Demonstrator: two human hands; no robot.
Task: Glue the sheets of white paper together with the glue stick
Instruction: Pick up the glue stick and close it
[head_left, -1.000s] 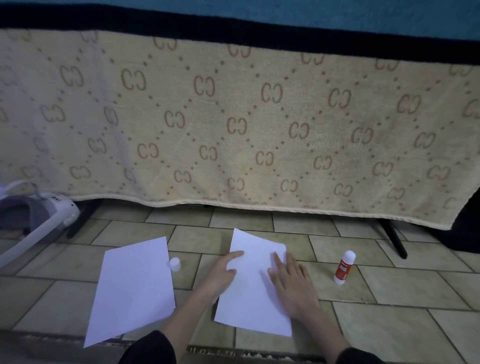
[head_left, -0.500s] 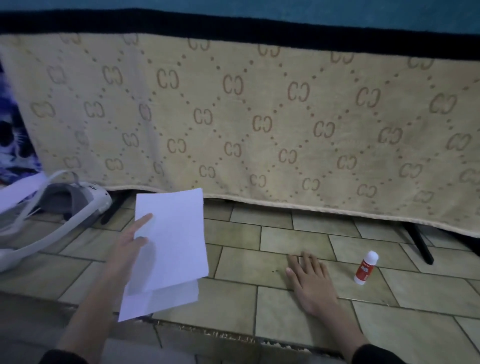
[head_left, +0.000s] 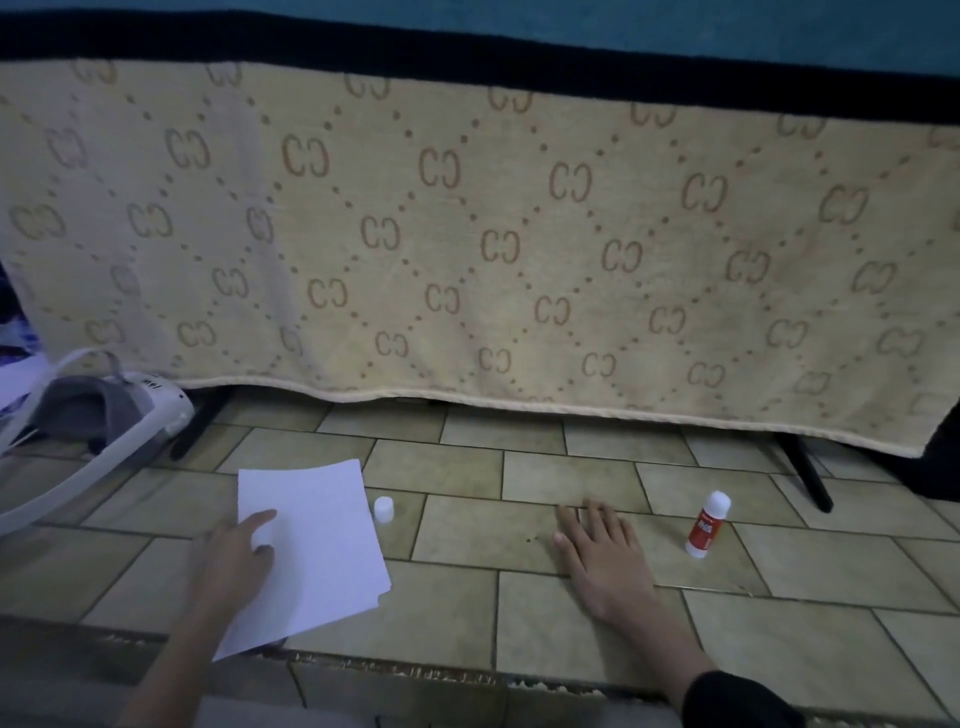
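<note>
Two sheets of white paper (head_left: 322, 545) lie stacked on the tiled floor at the left, the lower one showing only as a thin edge at the right and bottom. My left hand (head_left: 236, 558) rests flat on their left side, fingers spread. A small white glue cap (head_left: 384, 508) stands just right of the sheets. My right hand (head_left: 602, 553) lies flat on the bare tiles, holding nothing. The red-and-white glue stick (head_left: 707, 525) stands upright a short way to the right of that hand.
A beige patterned towel (head_left: 493, 234) hangs across the back on a rack with black legs (head_left: 808, 473). A white and grey iron (head_left: 98, 415) lies at the left. A rough step edge (head_left: 415, 670) runs along the front of the tiles.
My left hand carried the second sheet from the middle over to the left and laid it on the first sheet. My right hand stayed flat on the tiles.
</note>
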